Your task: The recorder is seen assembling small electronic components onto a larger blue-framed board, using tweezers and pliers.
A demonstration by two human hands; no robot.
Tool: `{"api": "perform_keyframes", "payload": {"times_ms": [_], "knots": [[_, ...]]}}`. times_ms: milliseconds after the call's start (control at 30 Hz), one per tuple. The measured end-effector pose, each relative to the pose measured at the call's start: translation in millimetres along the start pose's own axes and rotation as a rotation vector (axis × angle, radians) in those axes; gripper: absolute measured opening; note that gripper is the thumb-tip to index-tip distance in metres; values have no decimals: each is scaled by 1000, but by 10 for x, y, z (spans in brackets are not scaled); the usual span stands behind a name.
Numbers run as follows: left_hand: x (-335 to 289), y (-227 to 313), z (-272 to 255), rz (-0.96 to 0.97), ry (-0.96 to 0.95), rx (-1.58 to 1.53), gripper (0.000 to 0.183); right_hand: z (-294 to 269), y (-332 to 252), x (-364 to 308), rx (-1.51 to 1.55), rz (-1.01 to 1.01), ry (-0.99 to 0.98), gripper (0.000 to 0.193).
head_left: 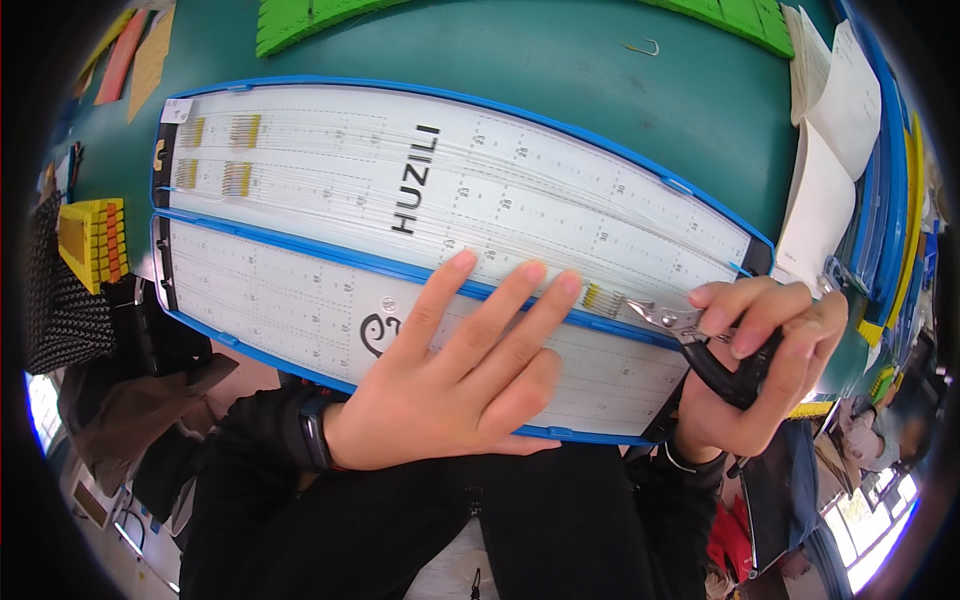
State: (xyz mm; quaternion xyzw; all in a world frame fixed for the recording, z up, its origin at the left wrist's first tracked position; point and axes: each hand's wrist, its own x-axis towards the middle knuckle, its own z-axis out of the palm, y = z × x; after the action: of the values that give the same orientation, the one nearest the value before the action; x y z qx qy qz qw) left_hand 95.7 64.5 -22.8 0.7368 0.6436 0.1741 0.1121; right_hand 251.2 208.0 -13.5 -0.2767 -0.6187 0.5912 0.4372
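Observation:
A long blue-rimmed fishing-rig case (330, 150) lies opened out across the table in front of me, its two white halves side by side. Fine clear lines run along the far half, with small groups of golden hooks (240, 180) at its left end. One more row of golden hooks (602, 300) lies near the middle rim, toward the right. My left hand (465, 375) is spread over the case, fingertips resting on the far half just left of that row. My right hand (785, 330) grips black-handled cutters (662, 317), their metal tips close beside the hooks; contact is unclear.
A green board (330, 18) lies beyond the case, and a single loose hook (645, 47) is on the table near another green piece (745, 25). At right are an open notebook (825, 110) and blue trays (882, 220). A yellow slotted block (92, 243) sits at left.

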Motion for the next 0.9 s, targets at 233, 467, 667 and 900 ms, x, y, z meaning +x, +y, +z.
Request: {"api": "perform_keyframes", "payload": {"times_ms": [233,467,667,900], "knots": [[5,12,-12,-5,10,-3,57,50,-13,13,-26,-40,12,17],[-23,1,-9,-16,-27,-27,55,17,2,5,-55,-38,-4,18],[-18,5,-23,-14,-31,-28,55,32,-39,10,-88,-32,3,16],[-27,-4,-18,-17,-33,-21,54,86,-25,7,-82,-17,42,16]]}}
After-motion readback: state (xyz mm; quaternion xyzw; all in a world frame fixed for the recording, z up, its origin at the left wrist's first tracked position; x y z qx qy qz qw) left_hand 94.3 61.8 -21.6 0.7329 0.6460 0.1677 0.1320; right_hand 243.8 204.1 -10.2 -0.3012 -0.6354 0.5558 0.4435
